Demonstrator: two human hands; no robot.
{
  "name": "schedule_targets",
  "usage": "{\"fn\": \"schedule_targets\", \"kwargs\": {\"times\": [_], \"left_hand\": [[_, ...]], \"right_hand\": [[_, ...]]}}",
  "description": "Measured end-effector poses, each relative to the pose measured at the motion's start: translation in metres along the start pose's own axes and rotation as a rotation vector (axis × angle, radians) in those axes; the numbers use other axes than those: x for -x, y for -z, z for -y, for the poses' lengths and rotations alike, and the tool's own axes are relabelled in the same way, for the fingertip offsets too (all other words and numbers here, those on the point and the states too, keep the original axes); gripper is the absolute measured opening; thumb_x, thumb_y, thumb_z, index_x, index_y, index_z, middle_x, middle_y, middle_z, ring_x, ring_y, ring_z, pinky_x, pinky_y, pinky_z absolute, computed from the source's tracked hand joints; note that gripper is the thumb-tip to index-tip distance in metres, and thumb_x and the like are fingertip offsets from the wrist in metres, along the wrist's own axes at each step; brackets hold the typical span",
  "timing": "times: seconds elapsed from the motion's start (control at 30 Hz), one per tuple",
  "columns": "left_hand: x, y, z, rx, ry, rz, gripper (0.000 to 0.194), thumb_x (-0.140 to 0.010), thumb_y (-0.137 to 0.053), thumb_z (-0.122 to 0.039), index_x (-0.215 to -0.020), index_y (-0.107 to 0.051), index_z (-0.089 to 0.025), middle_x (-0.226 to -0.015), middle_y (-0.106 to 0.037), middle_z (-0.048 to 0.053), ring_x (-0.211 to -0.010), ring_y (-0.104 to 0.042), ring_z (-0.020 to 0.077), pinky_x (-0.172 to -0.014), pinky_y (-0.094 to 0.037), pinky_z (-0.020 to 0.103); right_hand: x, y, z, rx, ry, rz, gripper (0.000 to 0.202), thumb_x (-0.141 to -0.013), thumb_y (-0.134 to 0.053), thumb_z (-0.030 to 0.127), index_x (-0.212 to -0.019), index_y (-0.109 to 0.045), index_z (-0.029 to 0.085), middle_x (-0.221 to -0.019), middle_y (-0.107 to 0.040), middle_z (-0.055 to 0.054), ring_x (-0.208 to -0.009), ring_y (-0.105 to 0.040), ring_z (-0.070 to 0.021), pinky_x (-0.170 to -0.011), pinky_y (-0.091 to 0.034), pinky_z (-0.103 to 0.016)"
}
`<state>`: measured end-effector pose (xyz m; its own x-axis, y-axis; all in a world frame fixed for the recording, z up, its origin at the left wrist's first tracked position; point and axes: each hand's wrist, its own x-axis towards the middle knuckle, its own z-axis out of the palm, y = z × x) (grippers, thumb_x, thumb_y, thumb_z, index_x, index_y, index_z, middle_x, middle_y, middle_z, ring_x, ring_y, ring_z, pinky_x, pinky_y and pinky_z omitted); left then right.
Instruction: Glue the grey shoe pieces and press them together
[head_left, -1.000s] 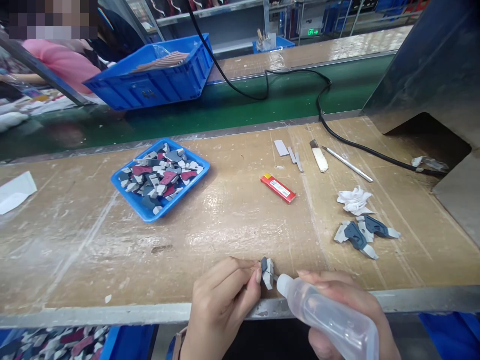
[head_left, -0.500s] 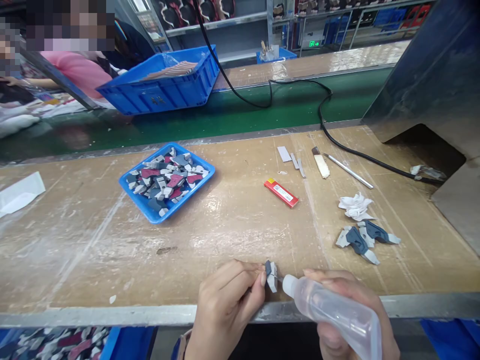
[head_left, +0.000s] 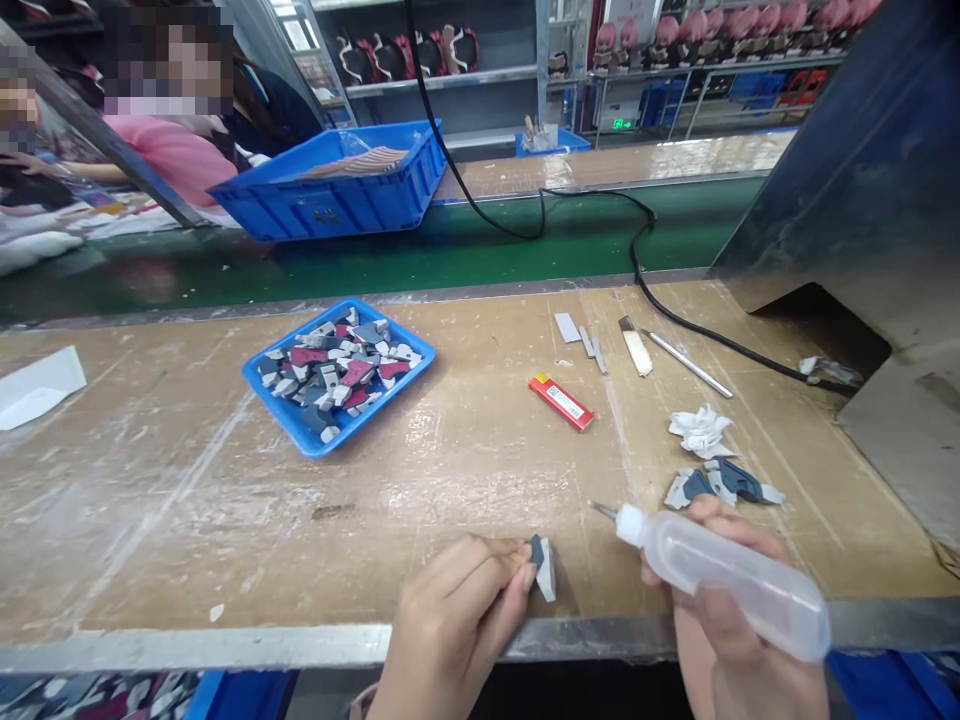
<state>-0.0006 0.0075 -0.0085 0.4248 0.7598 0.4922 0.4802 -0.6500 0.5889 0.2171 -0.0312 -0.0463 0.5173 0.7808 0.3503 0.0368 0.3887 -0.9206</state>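
Since half a second ago the squeeze bottle (head_left: 731, 578) is lifting away to the right, its metal nozzle no longer touching the small grey-and-navy piece (head_left: 541, 564), which is staying low near the front edge of the surface (head_left: 187, 520). Left hand (head_left: 457, 625) is pinching that piece between thumb and fingertips, fingers closed on it, holding it just above or resting on the worn wood; which of the two is unclear. Right hand (head_left: 739, 625) is wrapping around the clear bottle, fingers closed on its body, nozzle pointing up and left and well apart from the piece. Judging by this, the dab of liquid is done and the step in hand is the pause after dispensing. Next move is likely calling for pressing or folding the wetted piece, then setting it with the finished pieces (head_left: 721, 482) lying just beyond the bottle. Blue tray (head_left: 409, 366) of loose cut pieces is sitting further back on the left, well apart from both hands.
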Motion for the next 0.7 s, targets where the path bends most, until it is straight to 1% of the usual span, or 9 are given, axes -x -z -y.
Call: {"fn": "schedule_targets", "kwargs": {"times": [0.07,0.13,0.23,0.33,0.4,0.5,0.57,0.63,0.7], "left_hand": [[0.008,0.001,0.002,-0.059,-0.040,0.050,0.015,-0.098,-0.057,-0.009,-0.106,-0.068,-0.015,-0.095,-0.074,0.006,-0.091,-0.071,0.0156,-0.081,-0.060,0.024],[0.018,0.001,0.006,-0.174,-0.098,0.102,0.019,-0.098,-0.060,-0.015,-0.116,-0.067,-0.015,-0.107,-0.074,0.008,-0.102,-0.070,0.0189,-0.088,-0.061,0.029],[0.027,-0.001,0.010,-0.289,-0.164,0.077,0.025,-0.097,-0.063,-0.017,-0.122,-0.066,-0.015,-0.111,-0.075,0.007,-0.113,-0.067,0.0220,-0.092,-0.061,0.031],[0.028,-0.005,0.008,-0.307,-0.155,0.016,0.027,-0.098,-0.059,-0.013,-0.125,-0.064,-0.013,-0.109,-0.074,0.007,-0.109,-0.068,0.0195,-0.092,-0.060,0.027],[0.026,-0.006,0.004,-0.297,-0.115,-0.007,0.027,-0.100,-0.056,-0.014,-0.126,-0.063,-0.012,-0.108,-0.073,0.009,-0.105,-0.069,0.0184,-0.090,-0.059,0.026],[0.026,-0.004,-0.005,-0.271,-0.057,-0.048,0.025,-0.104,-0.049,-0.019,-0.124,-0.063,-0.012,-0.103,-0.071,0.008,-0.100,-0.068,0.0173,-0.088,-0.057,0.025],[0.028,-0.003,-0.011,-0.266,-0.052,-0.114,0.026,-0.106,-0.046,-0.023,-0.120,-0.064,-0.013,-0.099,-0.072,0.008,-0.097,-0.068,0.0167,-0.088,-0.056,0.026],[0.029,-0.002,-0.015,-0.284,-0.075,-0.201,0.029,-0.107,-0.044,-0.029,-0.113,-0.067,-0.012,-0.093,-0.072,0.008,-0.093,-0.069,0.0167,-0.086,-0.056,0.026],[0.030,-0.002,-0.017,-0.318,-0.139,-0.283,0.032,-0.107,-0.045,-0.033,-0.106,-0.070,-0.013,-0.086,-0.073,0.006,-0.087,-0.071,0.0168,-0.082,-0.058,0.026]], "right_hand": [[-0.006,0.005,0.010,-0.083,-0.267,0.038,0.036,-0.076,-0.085,0.032,-0.105,-0.064,0.025,-0.105,-0.068,-0.005,-0.081,-0.073,-0.0191,-0.072,-0.063,-0.029],[-0.007,0.006,0.020,-0.126,-0.403,0.082,0.042,-0.072,-0.089,0.029,-0.104,-0.062,0.026,-0.100,-0.070,-0.001,-0.083,-0.073,-0.0159,-0.077,-0.061,-0.023],[-0.004,-0.003,0.031,-0.131,-0.371,0.030,0.038,-0.076,-0.085,0.039,-0.098,-0.058,0.025,-0.085,-0.068,0.003,-0.069,-0.067,-0.0103,-0.066,-0.055,-0.014],[-0.001,-0.019,0.031,0.001,-0.397,-0.041,0.036,-0.089,-0.068,0.055,-0.108,-0.054,0.027,-0.085,-0.071,0.000,-0.069,-0.067,-0.0134,-0.066,-0.055,-0.019],[-0.002,-0.026,0.024,0.122,-0.410,0.026,0.051,-0.085,-0.070,0.058,-0.121,-0.050,0.028,-0.099,-0.074,-0.005,-0.086,-0.072,-0.0201,-0.076,-0.058,-0.028],[-0.008,-0.029,0.010,0.348,-0.389,0.177,0.069,-0.072,-0.083,0.052,-0.128,-0.051,0.028,-0.118,-0.072,-0.008,-0.111,-0.068,-0.0296,-0.093,-0.054,-0.042],[-0.010,-0.027,0.003,0.482,-0.348,0.245,0.062,-0.075,-0.080,0.051,-0.126,-0.055,0.028,-0.120,-0.072,-0.007,-0.115,-0.066,-0.0314,-0.098,-0.049,-0.047],[-0.010,-0.023,0.001,0.547,-0.275,0.289,0.054,-0.081,-0.074,0.052,-0.127,-0.057,0.028,-0.122,-0.070,-0.006,-0.114,-0.066,-0.0304,-0.097,-0.048,-0.047],[-0.004,-0.018,0.004,0.581,-0.089,0.262,0.050,-0.084,-0.073,0.052,-0.125,-0.059,0.026,-0.122,-0.067,-0.007,-0.108,-0.065,-0.0276,-0.093,-0.048,-0.042]]}}
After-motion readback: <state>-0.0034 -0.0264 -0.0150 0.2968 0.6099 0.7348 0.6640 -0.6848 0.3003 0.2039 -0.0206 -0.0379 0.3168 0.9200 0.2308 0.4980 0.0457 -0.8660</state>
